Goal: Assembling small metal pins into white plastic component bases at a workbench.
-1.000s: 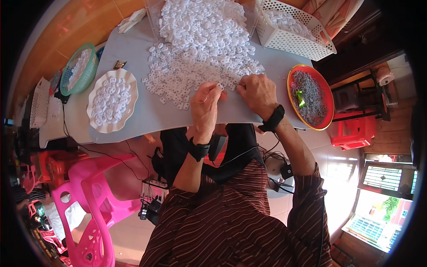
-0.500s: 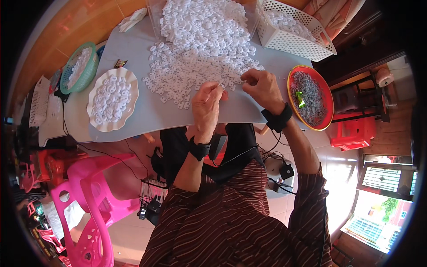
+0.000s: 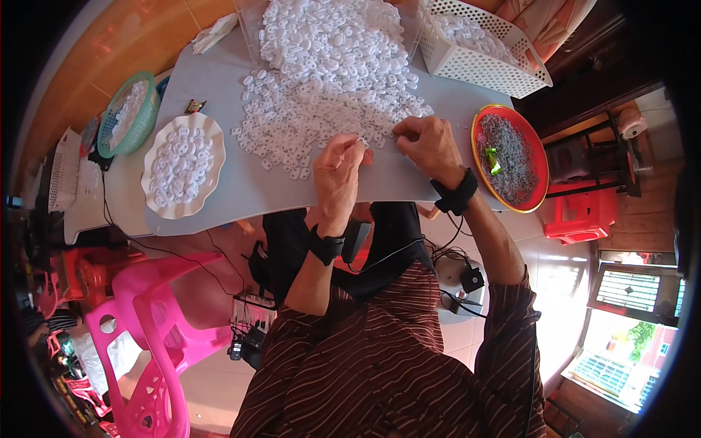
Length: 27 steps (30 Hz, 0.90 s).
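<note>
Two bare hands share the centre of the frame: the left hand (image 3: 336, 173) pinches a small white plastic piece (image 3: 363, 141) at its fingertips; the right hand (image 3: 432, 150) curls at the lower right edge of the heap of white pieces (image 3: 332, 44), its grip impossible to tell. A light, steady pinch that leaves the piece's edge exposed would probably work best.

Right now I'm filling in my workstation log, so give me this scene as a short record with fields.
Left hand: fingertips pinched on a small white piece
Right hand: fingers curled at the edge of the white pile; contents unclear
Surface: grey table
Left side: wavy-rimmed plate with white pieces
Right side: red tray with grey pieces and a green wrapper
Back right: white perforated basket holding white pieces
</note>
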Tool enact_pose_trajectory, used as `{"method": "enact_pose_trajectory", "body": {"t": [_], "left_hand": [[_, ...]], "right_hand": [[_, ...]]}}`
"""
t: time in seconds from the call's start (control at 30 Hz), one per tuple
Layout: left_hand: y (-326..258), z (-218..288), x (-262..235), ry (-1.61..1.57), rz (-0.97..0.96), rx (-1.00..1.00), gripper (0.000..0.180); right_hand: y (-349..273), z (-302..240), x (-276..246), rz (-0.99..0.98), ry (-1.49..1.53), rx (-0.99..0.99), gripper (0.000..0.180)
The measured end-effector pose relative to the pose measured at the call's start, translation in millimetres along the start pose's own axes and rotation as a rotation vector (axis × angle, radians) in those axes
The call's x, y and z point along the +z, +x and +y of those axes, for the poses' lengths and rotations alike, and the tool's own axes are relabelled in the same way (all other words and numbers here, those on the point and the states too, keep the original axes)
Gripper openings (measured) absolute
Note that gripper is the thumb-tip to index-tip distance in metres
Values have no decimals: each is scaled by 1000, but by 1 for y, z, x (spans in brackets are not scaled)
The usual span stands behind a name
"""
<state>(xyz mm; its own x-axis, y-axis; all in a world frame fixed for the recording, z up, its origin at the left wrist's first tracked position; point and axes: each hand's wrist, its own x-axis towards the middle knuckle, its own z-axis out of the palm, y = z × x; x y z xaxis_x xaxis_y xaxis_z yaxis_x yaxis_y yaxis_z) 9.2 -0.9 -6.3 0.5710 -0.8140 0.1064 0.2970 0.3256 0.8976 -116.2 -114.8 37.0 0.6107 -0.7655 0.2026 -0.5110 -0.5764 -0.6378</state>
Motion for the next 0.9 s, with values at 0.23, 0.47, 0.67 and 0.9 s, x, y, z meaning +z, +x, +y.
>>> {"method": "enact_pose_trajectory", "body": {"t": [0.23,0.47,0.67,0.9], "left_hand": [[1,0,0,51,2,28,7],[1,-1,1,45,-5,25,7],[0,-1,0,-19,-8,48,5],[1,-2,0,93,-3,41,7]], "right_hand": [[-1,-1,-4,-7,-48,-32,19],[-8,-9,-8,-1,-38,-32,17],[-39,-15,-13,-153,43,-80,20],[-42,-13,-3,-147,-361,-329,7]]}}
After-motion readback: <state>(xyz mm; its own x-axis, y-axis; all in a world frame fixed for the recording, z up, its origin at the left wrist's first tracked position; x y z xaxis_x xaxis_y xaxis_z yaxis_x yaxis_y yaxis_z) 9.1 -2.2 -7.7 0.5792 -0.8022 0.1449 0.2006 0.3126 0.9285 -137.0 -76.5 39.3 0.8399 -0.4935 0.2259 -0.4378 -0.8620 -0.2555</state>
